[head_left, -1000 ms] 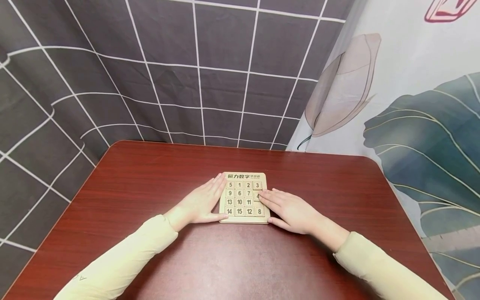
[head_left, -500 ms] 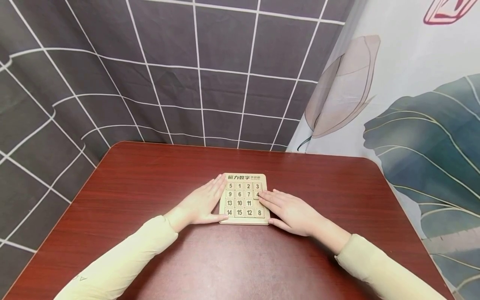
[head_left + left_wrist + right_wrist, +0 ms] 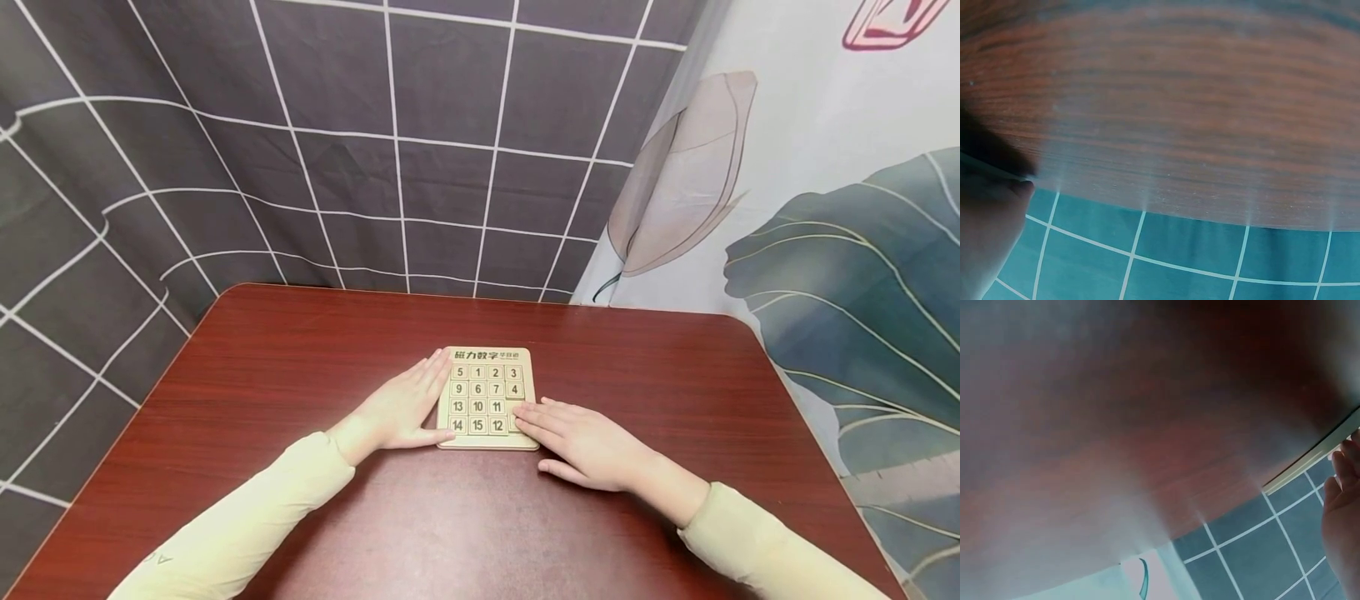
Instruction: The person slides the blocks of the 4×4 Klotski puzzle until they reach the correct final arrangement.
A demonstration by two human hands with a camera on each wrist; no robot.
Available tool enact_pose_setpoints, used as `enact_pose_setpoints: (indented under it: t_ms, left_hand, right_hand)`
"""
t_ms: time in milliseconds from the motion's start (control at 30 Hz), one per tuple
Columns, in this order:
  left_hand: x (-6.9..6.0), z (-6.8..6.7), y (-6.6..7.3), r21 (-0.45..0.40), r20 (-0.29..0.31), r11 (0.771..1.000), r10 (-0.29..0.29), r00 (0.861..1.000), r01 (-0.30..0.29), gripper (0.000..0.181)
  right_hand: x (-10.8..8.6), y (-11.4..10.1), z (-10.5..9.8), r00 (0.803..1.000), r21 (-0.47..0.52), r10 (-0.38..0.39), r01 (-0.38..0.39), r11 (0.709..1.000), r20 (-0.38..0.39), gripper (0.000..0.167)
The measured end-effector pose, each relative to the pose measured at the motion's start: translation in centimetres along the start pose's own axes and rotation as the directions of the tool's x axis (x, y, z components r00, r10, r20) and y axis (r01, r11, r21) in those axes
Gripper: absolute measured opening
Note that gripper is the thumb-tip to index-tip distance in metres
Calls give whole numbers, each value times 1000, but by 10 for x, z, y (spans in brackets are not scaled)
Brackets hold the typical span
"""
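Observation:
A pale wooden number slide puzzle (image 3: 487, 442) lies flat on the table, its tiles printed with black numbers. My left hand (image 3: 405, 407) rests along its left edge, fingers straight and thumb at the lower left corner. Over the lower right of the board, the extended fingertips of my right hand (image 3: 588, 442) touch the tile right of the 12 tile (image 3: 497, 426) and cover its number. Below the 4 tile (image 3: 514, 390) is a gap without a tile, partly covered. The right wrist view catches the puzzle's side edge and part of the right hand (image 3: 1344, 512).
The puzzle sits on a reddish-brown wooden table (image 3: 337, 333) with rounded corners. Behind it hangs a dark grey curtain (image 3: 450, 183) with white grid lines. A white curtain (image 3: 795, 125) with leaf prints hangs on the right.
The 4 tile has slid up slightly into line with its row. My right hand has moved down from it to the bottom right tile. The left hand has stayed in place.

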State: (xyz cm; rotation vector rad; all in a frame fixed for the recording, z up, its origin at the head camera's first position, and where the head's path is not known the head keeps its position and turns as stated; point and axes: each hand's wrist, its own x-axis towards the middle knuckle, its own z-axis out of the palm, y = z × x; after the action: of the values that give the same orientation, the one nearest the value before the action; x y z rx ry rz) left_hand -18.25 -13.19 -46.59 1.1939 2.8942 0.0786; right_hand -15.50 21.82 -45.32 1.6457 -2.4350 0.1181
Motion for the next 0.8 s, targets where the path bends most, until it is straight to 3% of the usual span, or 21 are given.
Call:
enact_pose_setpoints:
  t_ms: [433, 800]
  left_hand:
    - [0, -2, 1, -27, 12, 1000, -5, 1000, 5, 107]
    - [-1, -3, 1, -24, 8, 1000, -8, 1000, 8, 108]
  right_hand:
    - [10, 13, 6, 998, -26, 49, -48, 999, 33, 61]
    - [15, -10, 2, 998, -12, -53, 53, 999, 22, 61]
